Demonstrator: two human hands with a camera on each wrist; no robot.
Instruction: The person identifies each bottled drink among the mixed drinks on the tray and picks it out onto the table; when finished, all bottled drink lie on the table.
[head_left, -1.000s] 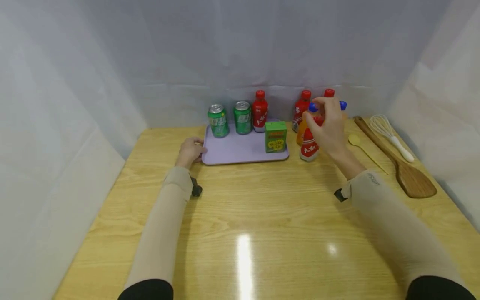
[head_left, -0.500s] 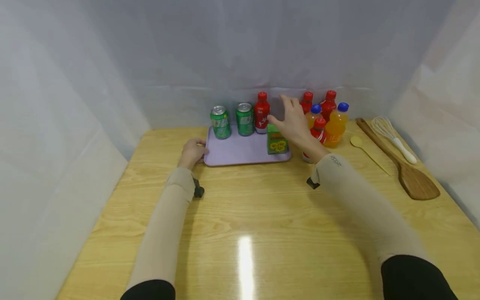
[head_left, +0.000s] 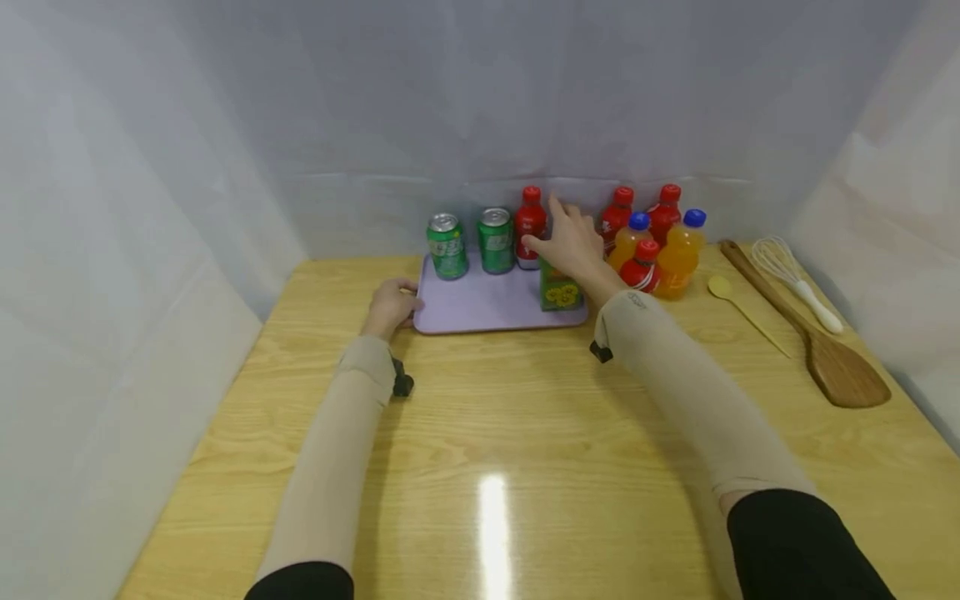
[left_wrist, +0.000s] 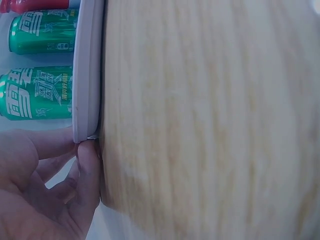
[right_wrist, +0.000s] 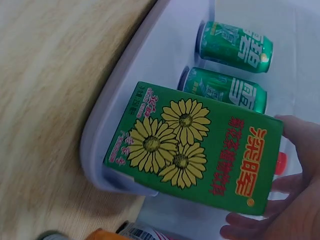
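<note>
My left hand [head_left: 392, 307] holds the left edge of a lilac tray [head_left: 480, 307]; in the left wrist view, its thumb and forefinger meet at the rim. My right hand [head_left: 573, 243] is over and behind a green drink carton [head_left: 561, 295] with yellow flowers, at the tray's right end. Its fingers look spread; in the right wrist view they lie at the top of the carton [right_wrist: 200, 145], partly hidden by it. Also on the tray stand two green soda cans, one at the left [head_left: 447, 254] and one mid-back [head_left: 496, 243], and a red-capped bottle [head_left: 529, 225].
Right of the tray stand several red bottles [head_left: 664, 215] and two orange-drink bottles, one [head_left: 678, 258] in plainer view. Farther right lie a yellow spoon [head_left: 722, 289], a wooden spatula [head_left: 840, 367] and a white whisk [head_left: 806, 296]. A pale curtain [head_left: 450, 100] hangs behind the table.
My right hand has moved left, from above the bottles on the right to the carton on the tray. The left hand stays at the tray's edge.
</note>
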